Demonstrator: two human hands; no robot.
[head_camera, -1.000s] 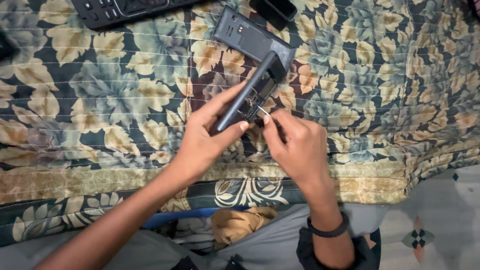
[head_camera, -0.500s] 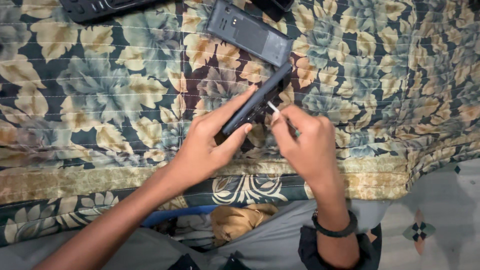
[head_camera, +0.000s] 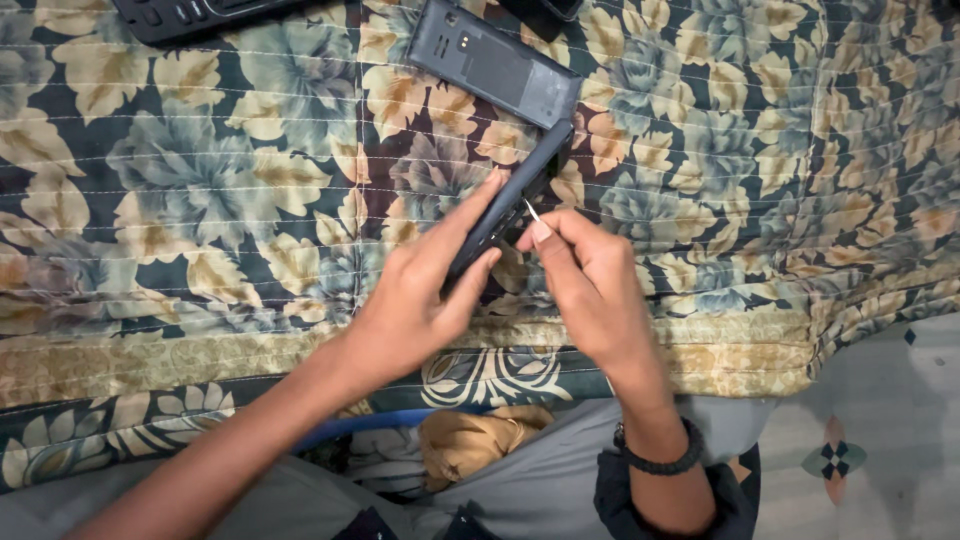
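Note:
My left hand (head_camera: 420, 300) grips a slim dark phone body (head_camera: 515, 195), held on its edge and tilted up to the right over the floral quilt (head_camera: 200, 200). My right hand (head_camera: 590, 285) pinches a thin metal pin-like tool (head_camera: 531, 209), its tip touching the phone's side edge. A grey back cover (head_camera: 495, 65) lies flat on the quilt just beyond the phone's upper end.
A black keypad device (head_camera: 200, 15) lies at the top left edge, and a dark object (head_camera: 540, 10) shows at the top centre. A black band (head_camera: 660, 462) circles my right wrist. Patterned floor (head_camera: 880, 440) shows at the lower right, grey cloth on my lap below.
The view has shifted slightly, so the quilt and cover sit a little higher in frame. Both hands hold the same grip, with the tool tip still at the phone's edge.

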